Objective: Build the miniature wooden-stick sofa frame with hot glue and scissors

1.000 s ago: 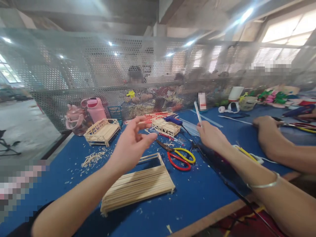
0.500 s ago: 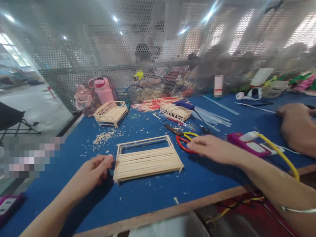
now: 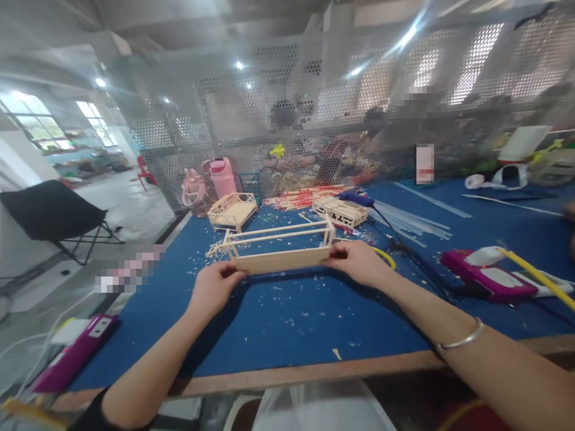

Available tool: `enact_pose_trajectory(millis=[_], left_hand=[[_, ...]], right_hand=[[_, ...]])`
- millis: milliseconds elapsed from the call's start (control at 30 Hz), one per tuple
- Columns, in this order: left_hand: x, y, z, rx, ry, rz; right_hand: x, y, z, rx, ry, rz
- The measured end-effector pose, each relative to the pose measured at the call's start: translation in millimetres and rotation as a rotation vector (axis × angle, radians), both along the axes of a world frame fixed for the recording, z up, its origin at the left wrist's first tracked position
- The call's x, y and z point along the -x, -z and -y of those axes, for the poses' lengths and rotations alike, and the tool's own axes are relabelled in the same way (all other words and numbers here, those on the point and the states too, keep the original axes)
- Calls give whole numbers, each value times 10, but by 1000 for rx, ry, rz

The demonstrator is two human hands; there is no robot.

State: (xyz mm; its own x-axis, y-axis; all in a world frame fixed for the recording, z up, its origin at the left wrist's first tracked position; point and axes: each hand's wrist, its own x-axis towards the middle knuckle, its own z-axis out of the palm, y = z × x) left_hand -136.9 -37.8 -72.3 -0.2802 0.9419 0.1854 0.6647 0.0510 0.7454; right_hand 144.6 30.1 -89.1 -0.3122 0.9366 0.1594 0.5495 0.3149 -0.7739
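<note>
A small wooden stick frame [image 3: 281,261], like a miniature bench or bed, is held level between both my hands above the blue table [image 3: 287,323]. My left hand [image 3: 215,284] pinches its left end, thumb in front. At the right end, my right hand [image 3: 357,260] grips it between thumb and fingers. Its slatted side faces me, and the thin rails stand up behind. Scissors with a yellow handle loop [image 3: 385,257] lie partly hidden behind my right hand. Two similar wooden stick models, one on the left [image 3: 234,211] and one on the right [image 3: 340,208], stand farther back.
Red-tipped sticks [image 3: 296,198], a blue glue gun [image 3: 356,197] and clear glue sticks [image 3: 411,221] lie at the back. Purple power strips sit right [image 3: 487,278] and left [image 3: 78,353]. Pink bottles [image 3: 222,178] stand before a perforated screen [image 3: 251,114]. Wood scraps dot the table.
My right hand has left the scissors and taken the frame's right end; my left hand has gripped the left end. The frame is raised and tilted. Another person's hand at right has mostly gone from view.
</note>
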Motion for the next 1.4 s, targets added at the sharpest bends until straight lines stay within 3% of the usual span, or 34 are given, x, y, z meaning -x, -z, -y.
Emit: enact_pose_trajectory(millis=[100,167,200,267,333,400,533,800,1000,1400], left_hand=[[11,91,14,-99,-105,-5],[-44,113,71,-382,-178,-138],[-106,102,91,-541,-152,-250],[-306,47,83,-772,65,-510],[-576,-10,-7,-823,350,-706],[-846,-31,-146,-795,456,-809],[-1153,36,-345,-647,421,-852],[-1068,92,-292,-567,354,-834],[-1152,81,-302,-541,330,-828],[-1198,117,-352,-562,391,-757]], right_hand=[[-10,88,-56,-30,-27,-13],[-34,142,-47,-49,-30,-24],[-44,161,-36,-70,-31,-20],[-51,177,-8,-125,-28,5],[-42,172,18,-173,-14,32],[-27,157,39,-198,-1,54],[-16,136,50,-205,-13,97],[-41,146,28,-195,-14,128],[-13,144,55,-166,-42,92],[-2,188,46,-155,-64,84]])
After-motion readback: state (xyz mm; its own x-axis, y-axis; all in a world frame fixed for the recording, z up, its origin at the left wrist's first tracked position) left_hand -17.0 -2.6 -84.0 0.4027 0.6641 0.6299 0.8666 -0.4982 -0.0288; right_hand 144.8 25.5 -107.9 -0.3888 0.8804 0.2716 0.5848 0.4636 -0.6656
